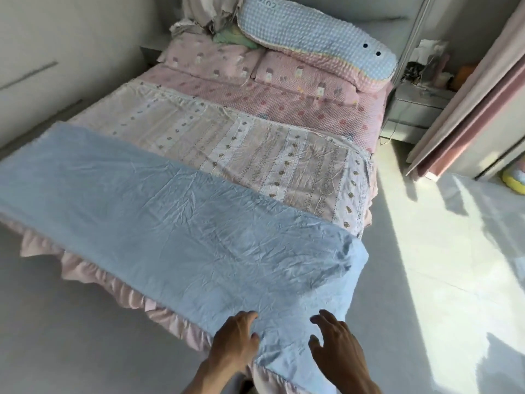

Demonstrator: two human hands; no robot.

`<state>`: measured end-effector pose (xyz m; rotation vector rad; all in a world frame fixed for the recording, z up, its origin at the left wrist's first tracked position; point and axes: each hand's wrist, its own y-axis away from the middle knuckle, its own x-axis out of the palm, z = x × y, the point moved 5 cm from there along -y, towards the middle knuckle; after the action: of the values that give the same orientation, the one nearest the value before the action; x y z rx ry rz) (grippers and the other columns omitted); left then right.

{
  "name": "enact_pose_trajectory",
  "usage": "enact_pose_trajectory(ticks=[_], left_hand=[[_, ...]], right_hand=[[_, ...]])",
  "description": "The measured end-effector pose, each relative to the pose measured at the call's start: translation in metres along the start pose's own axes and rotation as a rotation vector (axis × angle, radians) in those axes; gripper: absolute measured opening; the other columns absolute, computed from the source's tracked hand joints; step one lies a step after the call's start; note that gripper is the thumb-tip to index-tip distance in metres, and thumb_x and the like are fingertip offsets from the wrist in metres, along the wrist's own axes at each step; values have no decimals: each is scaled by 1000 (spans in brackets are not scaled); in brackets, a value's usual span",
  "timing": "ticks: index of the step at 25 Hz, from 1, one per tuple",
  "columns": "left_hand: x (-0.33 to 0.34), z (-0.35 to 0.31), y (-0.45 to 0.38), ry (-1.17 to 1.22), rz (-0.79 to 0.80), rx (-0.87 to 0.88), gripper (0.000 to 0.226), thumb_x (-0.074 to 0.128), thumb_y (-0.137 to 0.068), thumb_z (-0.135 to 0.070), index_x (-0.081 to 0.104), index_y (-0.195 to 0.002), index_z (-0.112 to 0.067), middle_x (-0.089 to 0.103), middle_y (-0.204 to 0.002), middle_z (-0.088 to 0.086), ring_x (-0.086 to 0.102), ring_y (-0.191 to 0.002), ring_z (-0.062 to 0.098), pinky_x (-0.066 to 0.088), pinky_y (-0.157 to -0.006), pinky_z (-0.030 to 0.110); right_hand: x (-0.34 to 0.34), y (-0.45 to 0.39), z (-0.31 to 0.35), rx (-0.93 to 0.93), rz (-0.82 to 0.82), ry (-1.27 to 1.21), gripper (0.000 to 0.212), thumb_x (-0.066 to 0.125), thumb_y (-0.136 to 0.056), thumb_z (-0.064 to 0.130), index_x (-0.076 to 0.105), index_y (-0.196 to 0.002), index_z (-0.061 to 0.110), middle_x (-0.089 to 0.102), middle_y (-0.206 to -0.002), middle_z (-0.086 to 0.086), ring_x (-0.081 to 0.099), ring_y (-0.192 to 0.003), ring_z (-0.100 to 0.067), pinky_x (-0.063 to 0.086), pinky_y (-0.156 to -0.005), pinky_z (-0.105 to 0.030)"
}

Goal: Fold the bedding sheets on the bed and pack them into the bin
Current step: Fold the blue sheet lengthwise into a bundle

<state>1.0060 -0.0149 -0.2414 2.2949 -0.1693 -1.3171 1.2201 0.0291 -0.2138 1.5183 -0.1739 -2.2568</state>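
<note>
Reaching over the foot of the bed, you have both hands on the near edge of the light blue sheet, which lies spread flat across the mattress ahead of your fingers. Your left hand rests on the cloth with fingers loosely bent, holding nothing that I can see. Your right hand is just beside it, fingers spread and relaxed over the fabric, gripping nothing either. The 2 hands sit close together but apart, likely to smooth or gather this end before a fold.

Beyond your fingertips, the cream patterned sheet lies partly under the blue one, flat, so it waits its turn. Further off sit the pink pillows and a long blue bolster. The pink ruffled skirt hangs to your left. No bin shows here; folding seems barely begun.
</note>
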Motion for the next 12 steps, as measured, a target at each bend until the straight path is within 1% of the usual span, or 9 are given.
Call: enact_pose_trajectory(ticks=[2,4,6,7,8,9,10,11,12], left_hand=[[7,6,-14,99,-43,-86,53,48,-91,-26,43,-144,-26,48,-145,-7,46,-131,13,37,-105,26],[23,7,-25,145,-10,-143,53,47,-91,-26,42,-144,-25,49,-144,-5,47,-131,13,38,-105,26],[43,3,-32,222,5,-193,51,48,-91,-28,43,-142,-26,49,-144,-4,46,-131,14,38,-105,25],[47,-3,-34,271,15,-225,50,48,-91,-30,45,-141,-27,51,-143,-4,47,-130,13,38,-104,24],[48,-7,-40,275,10,-253,48,48,-91,-30,46,-139,-28,52,-142,-4,48,-129,13,38,-103,24],[49,-9,-45,293,-5,-277,47,48,-91,-30,47,-138,-28,53,-141,-4,50,-128,14,39,-102,25],[49,-11,-48,302,3,-321,46,48,-92,-30,46,-138,-28,53,-140,-4,50,-127,14,41,-102,26],[46,-13,-50,342,-3,-368,46,48,-93,-31,45,-139,-28,52,-141,-4,51,-126,15,42,-102,27],[45,-15,-55,363,-49,-414,46,48,-94,-31,44,-140,-29,53,-141,-5,53,-125,15,42,-102,28]], right_hand=[[-7,-26,-4,-87,-1,2,41,50,-95,35,47,-136,35,33,-153,19,44,-131,-12,41,-95,-25],[-5,-44,-19,-97,101,44,40,53,-92,37,48,-132,37,37,-145,22,49,-124,-11,41,-83,-22],[10,-54,-41,-177,201,79,39,56,-79,41,50,-117,41,47,-126,23,65,-98,-9,44,-66,-18],[27,-61,-61,-199,308,53,41,54,-68,46,48,-109,42,56,-116,20,70,-78,-10,45,-55,-16],[37,-83,-76,-196,307,79,48,50,-60,51,44,-106,41,65,-110,12,70,-67,-12,46,-50,-16],[39,-93,-82,-198,363,88,54,48,-58,54,40,-110,44,67,-114,4,71,-71,-15,48,-54,-19],[34,-96,-81,-218,428,191,57,47,-60,55,36,-116,49,62,-126,3,70,-88,-19,49,-64,-24],[25,-105,-71,-270,460,232,57,46,-67,54,35,-122,55,51,-140,5,64,-106,-20,48,-74,-26],[18,-119,-55,-307,483,243,61,45,-76,51,32,-136,52,38,-151,8,56,-120,-19,46,-85,-27]])
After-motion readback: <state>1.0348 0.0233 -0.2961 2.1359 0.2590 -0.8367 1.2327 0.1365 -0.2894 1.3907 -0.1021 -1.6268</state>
